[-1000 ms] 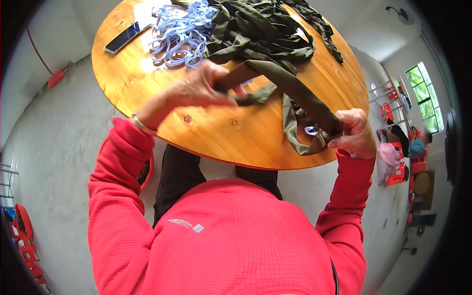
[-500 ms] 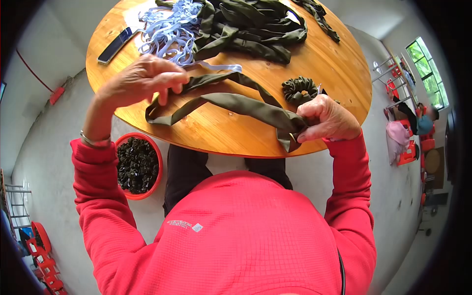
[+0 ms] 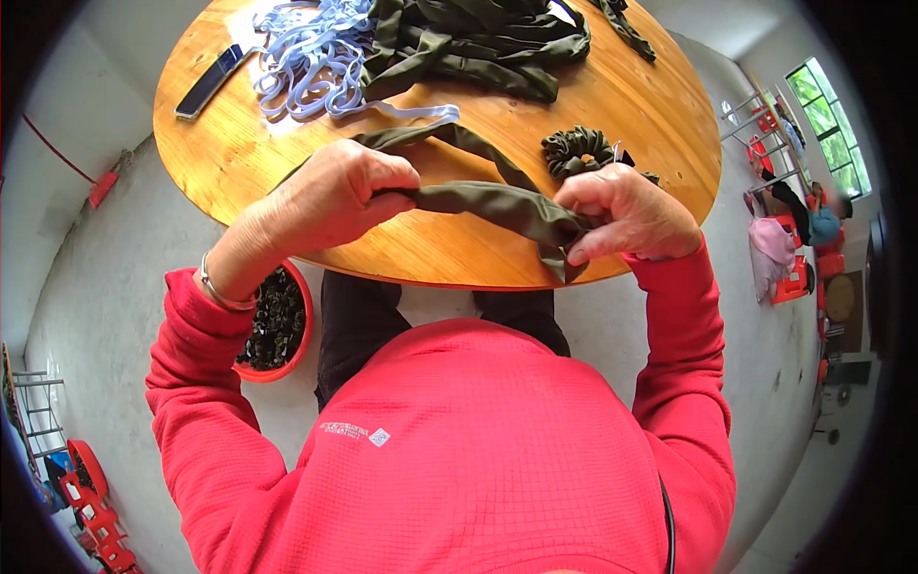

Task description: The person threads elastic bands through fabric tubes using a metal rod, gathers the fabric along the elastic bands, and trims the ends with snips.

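Observation:
A dark green fabric strip (image 3: 488,204) forms a loop over the front of the round wooden table. My left hand (image 3: 335,196) pinches the near side of this loop. At the strip's right end, my right hand (image 3: 636,212) grips the fabric between thumb and fingers, and a small metal tip shows above the knuckles. Just behind that hand lies a gathered green scrunchie (image 3: 577,150). The far side of the loop rests on the tabletop and runs behind my left hand, which hides part of it.
The table (image 3: 239,163) also bears a tangle of pale blue elastic (image 3: 311,72), a heap of green fabric strips (image 3: 478,48) and a phone (image 3: 208,82). A red basin (image 3: 308,325) of scrunchies stands on the floor at left. Another person (image 3: 824,225) is far right.
My left hand has come right and slightly down, from loose fingers at the loop's left end to a pinch on its near side. My right hand stays at the right end.

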`<state>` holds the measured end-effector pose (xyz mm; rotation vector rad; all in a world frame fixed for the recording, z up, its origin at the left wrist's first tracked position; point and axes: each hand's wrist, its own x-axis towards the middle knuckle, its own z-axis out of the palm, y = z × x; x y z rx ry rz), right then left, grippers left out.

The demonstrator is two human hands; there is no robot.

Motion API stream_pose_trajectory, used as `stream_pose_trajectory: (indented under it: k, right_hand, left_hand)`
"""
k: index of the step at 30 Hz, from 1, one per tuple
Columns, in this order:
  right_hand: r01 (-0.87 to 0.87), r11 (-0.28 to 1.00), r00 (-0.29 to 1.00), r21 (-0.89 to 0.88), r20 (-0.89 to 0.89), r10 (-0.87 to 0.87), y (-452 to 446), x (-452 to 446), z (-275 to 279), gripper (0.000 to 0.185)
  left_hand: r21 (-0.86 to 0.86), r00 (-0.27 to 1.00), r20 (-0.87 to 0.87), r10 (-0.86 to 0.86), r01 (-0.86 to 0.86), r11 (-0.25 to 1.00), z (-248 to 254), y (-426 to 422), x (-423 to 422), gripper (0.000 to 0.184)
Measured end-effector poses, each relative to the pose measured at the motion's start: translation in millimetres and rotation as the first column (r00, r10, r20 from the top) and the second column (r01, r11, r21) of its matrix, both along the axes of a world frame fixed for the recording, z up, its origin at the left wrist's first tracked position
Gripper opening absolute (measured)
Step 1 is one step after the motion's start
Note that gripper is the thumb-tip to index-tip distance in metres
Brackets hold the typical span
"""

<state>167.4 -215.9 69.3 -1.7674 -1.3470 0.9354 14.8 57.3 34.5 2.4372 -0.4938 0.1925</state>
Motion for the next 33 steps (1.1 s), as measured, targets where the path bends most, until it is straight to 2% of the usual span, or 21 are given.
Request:
stream_pose_trajectory:
  k: [1,4,6,8,9,10,12,13,14,17,18,21,24,25,28,29,32,33]
  right_hand:
    - [-0.005,1.000,0.996,0.015,0.084,0.004,5,0,-1,0.027]
    - [-0.044,0.995,0.963,0.092,0.269,0.018,28,-10,-9,0.029]
    - [-0.017,0.993,0.979,0.114,0.204,-0.006,49,-20,-18,0.028]
    - [0.071,0.987,0.996,0.144,0.046,-0.078,63,-24,-32,0.027]
    - [0.097,0.981,0.991,0.166,-0.111,-0.079,69,-22,-39,0.023]
    - [0.090,0.995,0.985,0.034,-0.149,-0.084,68,-18,-36,0.022]
    - [0.053,0.972,0.968,-0.227,-0.227,-0.106,64,-14,-22,0.022]
    - [0.025,0.980,0.957,-0.199,-0.279,-0.081,61,-11,-21,0.027]
    - [0.054,0.980,0.957,-0.193,-0.270,-0.106,59,-6,-25,0.031]
    - [0.096,0.995,0.969,-0.016,-0.225,-0.098,45,1,-24,0.037]
    - [0.099,0.995,0.980,-0.012,-0.173,-0.099,40,3,-23,0.037]
    - [0.144,0.989,0.988,-0.031,-0.060,-0.145,32,5,-22,0.034]
    - [0.182,0.971,0.965,0.152,0.162,-0.207,31,3,-33,0.033]
    - [0.206,0.957,0.861,0.205,0.427,-0.276,30,-2,-25,0.028]
    - [0.014,0.847,0.534,0.532,0.712,-0.456,41,-20,-19,0.024]
    - [0.034,0.896,0.607,0.443,0.703,-0.371,41,-28,-13,0.023]
    - [0.012,0.937,0.701,0.350,0.665,-0.258,43,-27,-15,0.021]
    - [0.025,0.918,0.818,0.395,0.519,-0.245,42,-23,-18,0.014]
  left_hand:
    - [0.107,0.995,0.103,-0.018,0.007,0.994,-1,-3,1,0.012]
    - [0.177,0.983,0.175,-0.049,0.018,0.984,-1,-16,7,0.013]
    - [0.144,0.962,0.272,-0.025,-0.015,0.989,-7,-29,13,0.013]
    - [0.255,0.932,0.361,-0.009,-0.090,0.963,-11,-28,17,0.013]
    - [0.242,0.922,0.387,0.020,-0.122,0.963,-11,-25,17,0.013]
    - [0.205,0.925,0.380,0.017,-0.102,0.973,-12,-21,16,0.012]
    - [0.243,0.902,0.430,-0.031,-0.083,0.966,-14,-16,15,0.013]
    - [0.254,0.890,0.455,-0.034,-0.093,0.963,-15,-12,13,0.009]
    - [0.264,0.876,0.481,-0.036,-0.105,0.959,-15,-7,12,0.006]
    - [0.307,0.867,0.498,-0.014,-0.161,0.938,-11,10,2,0.006]
    - [0.338,0.880,0.474,0.011,-0.194,0.921,-10,16,-2,0.007]
    - [0.269,0.878,0.478,0.012,-0.159,0.950,-14,19,-8,0.012]
    - [0.266,0.885,0.464,0.044,-0.186,0.946,-18,19,-13,0.011]
    - [0.269,0.885,0.460,0.066,-0.210,0.940,-19,19,-14,0.011]
    - [0.253,0.880,0.466,0.096,-0.236,0.938,-20,14,-18,0.011]
    - [0.243,0.877,0.470,0.099,-0.236,0.941,-19,11,-18,0.011]
    - [0.240,0.866,0.492,0.088,-0.232,0.943,-16,5,-18,0.012]
    - [0.235,0.859,0.504,0.091,-0.238,0.942,-15,6,-19,0.013]
